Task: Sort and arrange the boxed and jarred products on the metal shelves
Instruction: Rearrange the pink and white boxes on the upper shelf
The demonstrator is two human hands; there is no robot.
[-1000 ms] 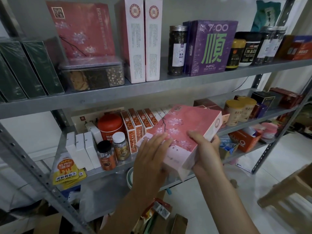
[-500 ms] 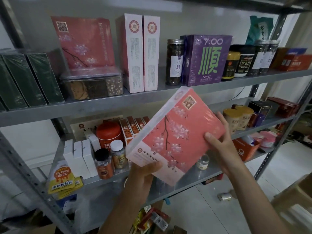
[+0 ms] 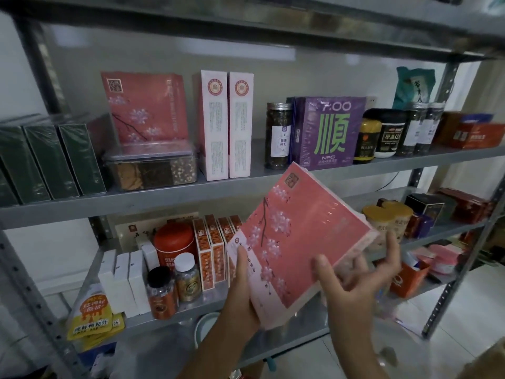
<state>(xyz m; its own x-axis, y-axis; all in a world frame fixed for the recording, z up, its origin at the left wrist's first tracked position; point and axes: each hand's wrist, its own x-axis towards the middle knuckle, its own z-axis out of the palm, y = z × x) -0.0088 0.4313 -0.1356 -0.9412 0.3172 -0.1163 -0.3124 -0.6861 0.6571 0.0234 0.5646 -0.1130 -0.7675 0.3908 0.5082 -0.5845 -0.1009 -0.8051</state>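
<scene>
The left hand [image 3: 243, 291] grips the pink box [image 3: 308, 228] at its lower corner, and the right hand [image 3: 352, 291] loosely pinches its edge. The box looks stiff and light, with slippery film.

Upper shelf [image 3: 246, 184]: 9 o'clock green boxes [image 3: 54, 160]; then clear tub [image 3: 150, 168] before a pink box [image 3: 144, 108], two tall boxes [image 3: 226, 124], tall jar [image 3: 277, 135], purple box [image 3: 328, 129], dark jars [image 3: 410, 129]; 3 o'clock red carton [image 3: 475, 135].
Lower shelf [image 3: 136, 321]: 8 o'clock yellow pouches [image 3: 91, 315], white boxes [image 3: 120, 283], red tin [image 3: 175, 247], small jars [image 3: 161, 294], orange boxes [image 3: 210, 250]; 3 o'clock yellow tubs [image 3: 382, 222].
</scene>
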